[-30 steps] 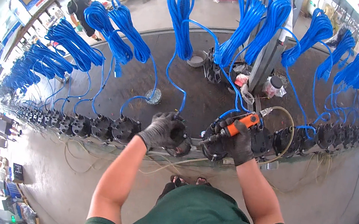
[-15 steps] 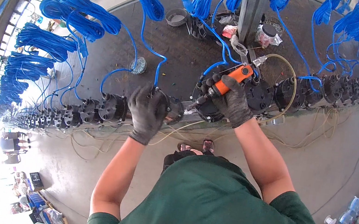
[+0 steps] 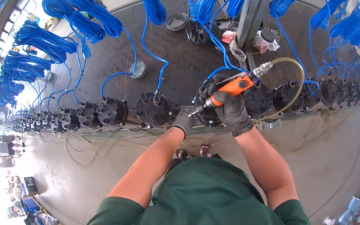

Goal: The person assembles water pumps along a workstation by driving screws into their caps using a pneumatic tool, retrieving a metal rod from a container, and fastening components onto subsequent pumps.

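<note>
My right hand [image 3: 234,113], in a dark grey glove, is wrapped around an orange air screwdriver [image 3: 235,85] that slants down to the left. A clear hose runs from its upper end. The driver's bit points down at the left side of a round black housing [image 3: 210,117], partly hidden under my right hand. My gloved left hand [image 3: 183,121] is at that side, right by the bit, fingers drawn together; what they hold is too small to make out. Left of it lies another round black housing [image 3: 153,109] with a blue cable [image 3: 162,74] rising from its top.
Similar black housings [image 3: 112,110] line the bench edge on both sides. Coiled blue cables [image 3: 90,9] hang above the dark bench [image 3: 188,62]. A bowl [image 3: 176,21], a dish of small metal parts [image 3: 138,70], a jar [image 3: 265,40] and a metal post [image 3: 252,18] are farther back.
My left hand has moved right, from the housing on the left to beside the driver's bit, uncovering that housing. The right hand keeps hold of the driver, nearly in place.
</note>
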